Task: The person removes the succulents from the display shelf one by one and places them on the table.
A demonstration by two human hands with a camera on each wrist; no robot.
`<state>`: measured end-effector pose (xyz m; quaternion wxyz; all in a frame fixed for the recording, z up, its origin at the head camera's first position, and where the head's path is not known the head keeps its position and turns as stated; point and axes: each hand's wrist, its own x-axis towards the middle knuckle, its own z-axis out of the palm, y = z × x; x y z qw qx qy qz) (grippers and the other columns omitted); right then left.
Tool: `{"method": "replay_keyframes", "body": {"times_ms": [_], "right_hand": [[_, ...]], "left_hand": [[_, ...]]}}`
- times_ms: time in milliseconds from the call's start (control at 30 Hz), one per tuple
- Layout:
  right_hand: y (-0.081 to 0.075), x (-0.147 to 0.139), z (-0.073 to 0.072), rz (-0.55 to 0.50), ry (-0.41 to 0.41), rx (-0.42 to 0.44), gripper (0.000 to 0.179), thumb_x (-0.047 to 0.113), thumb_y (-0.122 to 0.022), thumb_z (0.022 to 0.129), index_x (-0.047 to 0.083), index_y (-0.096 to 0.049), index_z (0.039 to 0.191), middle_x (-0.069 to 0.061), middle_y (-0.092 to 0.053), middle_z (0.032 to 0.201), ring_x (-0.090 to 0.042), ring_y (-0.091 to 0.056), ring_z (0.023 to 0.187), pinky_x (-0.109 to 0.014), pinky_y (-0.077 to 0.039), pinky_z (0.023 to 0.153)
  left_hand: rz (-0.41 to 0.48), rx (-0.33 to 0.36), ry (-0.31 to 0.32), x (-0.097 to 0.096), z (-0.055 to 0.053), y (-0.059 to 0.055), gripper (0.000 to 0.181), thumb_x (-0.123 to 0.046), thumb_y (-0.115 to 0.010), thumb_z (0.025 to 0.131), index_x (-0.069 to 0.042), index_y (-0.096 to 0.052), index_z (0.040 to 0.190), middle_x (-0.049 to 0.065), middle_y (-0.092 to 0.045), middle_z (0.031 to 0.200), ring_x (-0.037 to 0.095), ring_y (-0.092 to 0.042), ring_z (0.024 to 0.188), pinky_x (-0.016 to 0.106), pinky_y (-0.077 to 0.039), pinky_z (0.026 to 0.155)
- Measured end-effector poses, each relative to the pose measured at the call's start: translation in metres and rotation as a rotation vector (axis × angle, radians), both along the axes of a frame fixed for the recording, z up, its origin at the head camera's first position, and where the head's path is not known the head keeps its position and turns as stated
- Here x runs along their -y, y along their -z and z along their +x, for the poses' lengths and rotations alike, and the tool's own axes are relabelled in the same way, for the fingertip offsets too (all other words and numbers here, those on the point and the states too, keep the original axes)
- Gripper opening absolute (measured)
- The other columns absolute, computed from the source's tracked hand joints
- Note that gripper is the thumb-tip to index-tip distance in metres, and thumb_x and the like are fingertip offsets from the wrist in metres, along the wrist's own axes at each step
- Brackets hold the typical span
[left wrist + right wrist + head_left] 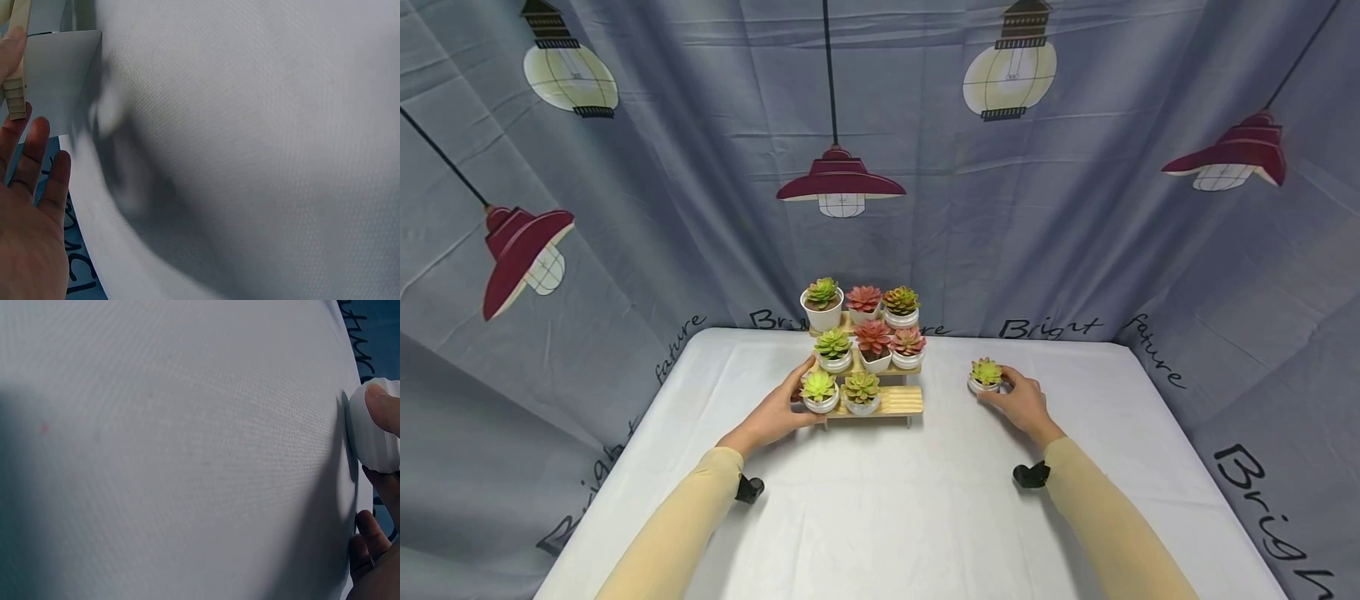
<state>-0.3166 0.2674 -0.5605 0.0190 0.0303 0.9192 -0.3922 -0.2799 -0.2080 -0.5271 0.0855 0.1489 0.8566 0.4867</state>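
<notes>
A three-tier wooden plant stand [901,402] bears several small potted succulents. My left hand [775,414] is at the left end of its lowest tier. In the left wrist view, the thumb [11,52] and a finger lie on either side of the wooden board's end, while the other fingers extend loosely. Off to the right, my right hand [1021,406] holds a potted green succulent [986,372] by its white ribbed pot [369,434], thumb on one side and fingers on the other. The pot is close over the white cloth.
Two succulents, one bright green [818,386] and one olive green [861,387], stand on the lowest tier, with bare slats to their right. Red and green ones fill the tiers above. A white cloth covers the table [895,517], and a grey-blue curtain [1075,208] hangs behind it.
</notes>
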Motion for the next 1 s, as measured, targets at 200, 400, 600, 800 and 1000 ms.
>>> {"method": "replay_keyframes", "body": {"times_ms": [200, 400, 600, 800, 1000], "right_hand": [[0.000, 0.000, 0.003, -0.012, 0.015, 0.011, 0.090, 0.048, -0.077, 0.089, 0.003, -0.038, 0.157, -0.024, -0.043, 0.154, -0.047, -0.027, 0.142, -0.065, -0.018, 0.114], [-0.005, 0.002, 0.008, -0.026, -0.002, 0.035, 0.097, 0.050, -0.077, 0.089, 0.005, -0.030, 0.161, -0.025, -0.038, 0.157, -0.049, -0.023, 0.144, -0.067, -0.017, 0.114], [-0.010, -0.003, 0.013, -0.106, -0.023, 0.005, 0.102, 0.049, -0.079, 0.088, 0.007, -0.024, 0.163, -0.022, -0.043, 0.155, -0.046, -0.019, 0.148, -0.064, -0.016, 0.118], [-0.015, -0.009, 0.018, -0.173, -0.015, -0.081, 0.098, 0.049, -0.078, 0.090, 0.008, -0.026, 0.163, -0.019, -0.047, 0.154, -0.043, -0.023, 0.145, -0.062, -0.024, 0.115], [-0.022, -0.010, 0.019, -0.194, 0.006, -0.175, 0.085, 0.040, -0.076, 0.094, 0.009, -0.033, 0.160, -0.018, -0.050, 0.150, -0.040, -0.028, 0.142, -0.059, -0.029, 0.112]], "left_hand": [[-0.043, -0.018, -0.020, 0.000, 0.001, -0.002, 0.111, -0.029, -0.089, 0.082, -0.044, -0.015, 0.164, 0.009, -0.055, 0.138, 0.025, -0.058, 0.113, 0.050, -0.045, 0.100], [-0.059, -0.030, -0.031, 0.000, 0.002, -0.002, 0.112, -0.032, -0.090, 0.082, -0.044, -0.015, 0.164, 0.009, -0.056, 0.134, 0.024, -0.058, 0.108, 0.048, -0.046, 0.095], [-0.056, -0.025, -0.036, -0.001, 0.002, -0.001, 0.112, -0.032, -0.090, 0.081, -0.048, -0.014, 0.162, 0.007, -0.056, 0.132, 0.023, -0.059, 0.108, 0.049, -0.046, 0.096], [-0.052, -0.021, -0.028, -0.001, 0.002, -0.001, 0.111, -0.029, -0.089, 0.082, -0.044, -0.014, 0.164, 0.010, -0.056, 0.132, 0.024, -0.058, 0.109, 0.049, -0.045, 0.098], [-0.030, -0.017, -0.019, 0.000, 0.001, 0.001, 0.111, -0.027, -0.089, 0.083, -0.042, -0.014, 0.164, 0.011, -0.056, 0.132, 0.025, -0.058, 0.110, 0.048, -0.045, 0.099]]}}
